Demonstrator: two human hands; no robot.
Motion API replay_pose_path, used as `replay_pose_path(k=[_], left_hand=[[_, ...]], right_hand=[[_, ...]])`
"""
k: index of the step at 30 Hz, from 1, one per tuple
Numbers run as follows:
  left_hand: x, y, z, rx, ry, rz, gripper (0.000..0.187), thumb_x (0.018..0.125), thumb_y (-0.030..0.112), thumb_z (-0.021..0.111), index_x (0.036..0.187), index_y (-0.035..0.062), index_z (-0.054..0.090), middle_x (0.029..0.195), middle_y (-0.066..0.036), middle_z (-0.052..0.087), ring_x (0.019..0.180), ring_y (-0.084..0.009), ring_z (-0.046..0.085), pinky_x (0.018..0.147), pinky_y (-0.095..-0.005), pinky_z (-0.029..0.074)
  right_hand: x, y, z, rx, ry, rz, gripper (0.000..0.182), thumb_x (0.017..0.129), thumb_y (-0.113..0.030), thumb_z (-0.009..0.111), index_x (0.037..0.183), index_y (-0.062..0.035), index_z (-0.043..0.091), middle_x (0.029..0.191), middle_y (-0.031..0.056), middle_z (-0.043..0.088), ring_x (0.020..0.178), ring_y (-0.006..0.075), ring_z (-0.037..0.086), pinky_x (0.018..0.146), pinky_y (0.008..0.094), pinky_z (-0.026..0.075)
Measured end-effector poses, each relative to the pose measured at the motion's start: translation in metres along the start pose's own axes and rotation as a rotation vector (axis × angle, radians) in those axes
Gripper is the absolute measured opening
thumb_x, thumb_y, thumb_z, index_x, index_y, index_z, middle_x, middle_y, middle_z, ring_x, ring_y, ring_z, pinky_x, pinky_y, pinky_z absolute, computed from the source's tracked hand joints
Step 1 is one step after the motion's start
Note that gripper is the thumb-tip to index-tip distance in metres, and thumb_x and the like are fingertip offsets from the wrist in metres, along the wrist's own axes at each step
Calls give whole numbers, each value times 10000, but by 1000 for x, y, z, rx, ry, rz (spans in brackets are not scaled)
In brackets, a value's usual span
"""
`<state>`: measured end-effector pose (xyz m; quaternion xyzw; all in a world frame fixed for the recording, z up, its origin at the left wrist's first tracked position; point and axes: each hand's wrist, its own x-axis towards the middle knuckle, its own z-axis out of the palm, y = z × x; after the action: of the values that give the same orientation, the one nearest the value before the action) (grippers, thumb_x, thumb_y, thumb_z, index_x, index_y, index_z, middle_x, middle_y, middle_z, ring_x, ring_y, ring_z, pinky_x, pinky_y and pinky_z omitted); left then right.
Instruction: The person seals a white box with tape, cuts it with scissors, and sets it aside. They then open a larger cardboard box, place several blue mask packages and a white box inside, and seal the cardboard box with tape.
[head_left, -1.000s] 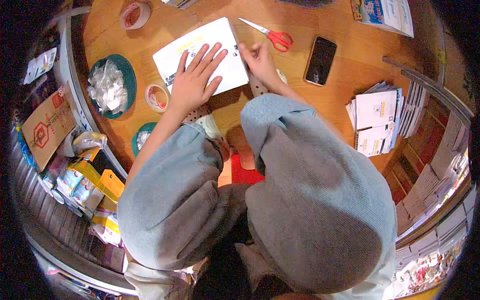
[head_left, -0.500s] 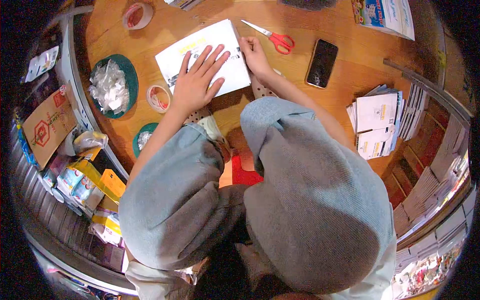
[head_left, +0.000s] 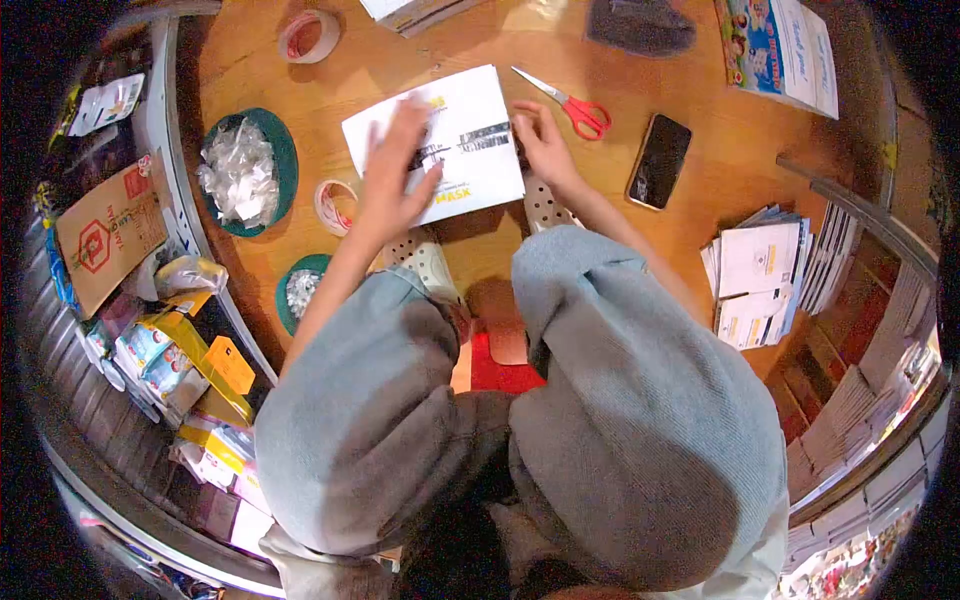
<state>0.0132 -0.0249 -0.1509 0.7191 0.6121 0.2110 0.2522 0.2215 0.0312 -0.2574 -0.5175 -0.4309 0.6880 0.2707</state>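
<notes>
As the spread left hand (head_left: 402,165) is baring print (head_left: 484,140) on the packet (head_left: 475,90), the right hand (head_left: 545,145) is curling alongside, grip unclear.

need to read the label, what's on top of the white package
The left hand, blurred, is over the white package; whether it touches is unclear. Yellow MASK lettering and dark markings show; anything beneath the hand is covered.

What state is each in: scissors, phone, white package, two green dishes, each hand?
Scissors: blades closed
Phone: screen dark
White package: lying flat
Larger green dish: heaped with clear plastic
Smaller green dish: holding small white pieces
Left hand: open, over the package
Right hand: curled beside package
</notes>
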Motion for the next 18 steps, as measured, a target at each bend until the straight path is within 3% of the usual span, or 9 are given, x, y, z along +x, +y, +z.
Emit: replay_pose_path(k=[1,3,6,8,9,11,13,15,18], left_hand=[[-7,-12,-2,-31,137,-91,615,823,233,571,1362,95,310,1429,-158,262,1339,-314,208,1073,-468,126],[-15,-25,-25,-67,288,-230,640,828,256,586,1365,63,295,1420,-188,265,1323,-317,243,1070,-430,166],[-51,-62,-38,-541,-11,-682,682,833,252,604,1379,44,251,1391,-178,312,1276,-279,318,1049,-376,228],[-61,-37,-49,-776,-169,-913,706,836,256,609,1386,44,221,1361,-147,339,1241,-239,343,1032,-354,257],[-65,-27,-52,-893,-254,-1025,718,838,258,611,1389,43,206,1346,-131,352,1224,-220,355,1024,-343,272],[-71,-23,-53,-765,-175,-776,762,804,228,651,1388,45,196,1318,-107,366,1207,-204,365,1015,-329,286],[-65,-16,-58,-706,-99,-574,793,767,187,689,1382,50,207,1303,-92,368,1199,-199,369,1011,-322,294],[-44,10,-84,-716,-18,-419,810,727,137,723,1371,56,239,1301,-86,361,1201,-203,369,1014,-321,295],[-8,7,-107,-455,43,-312,768,708,82,727,1344,69,297,1315,-65,301,1224,-217,347,1011,-341,332]], right_hand=[[-9,-9,-3,7,-2,44,348,955,-323,406,1232,-112,396,950,27,534,829,108,511,711,246,427],[-19,-13,-14,70,-101,68,457,943,-334,419,1314,-78,345,1151,97,496,1031,182,475,885,303,375],[-36,-22,-14,74,-261,-7,548,931,-305,443,1367,-28,259,1341,153,351,1255,242,307,1029,330,238],[-42,-31,-7,60,-383,-64,632,922,-329,455,1395,-10,182,1440,172,206,1346,257,153,1085,342,123],[-46,-39,-5,-28,-378,-132,656,914,-341,466,1395,-4,174,1440,183,202,1343,268,164,1084,349,129],[-51,-69,0,-203,-368,-261,704,898,-367,488,1395,7,158,1438,206,192,1337,290,184,1082,362,142],[-38,-75,-7,-238,-362,-347,820,825,-368,598,1397,7,145,1424,233,207,1329,304,205,1076,367,161],[-37,-113,-10,-208,-383,-388,863,793,-352,642,1400,-1,139,1415,234,230,1322,305,226,1071,371,181],[-26,-154,-14,-173,-315,-391,868,765,-337,670,1390,6,174,1353,233,347,1268,317,330,1053,369,240]])
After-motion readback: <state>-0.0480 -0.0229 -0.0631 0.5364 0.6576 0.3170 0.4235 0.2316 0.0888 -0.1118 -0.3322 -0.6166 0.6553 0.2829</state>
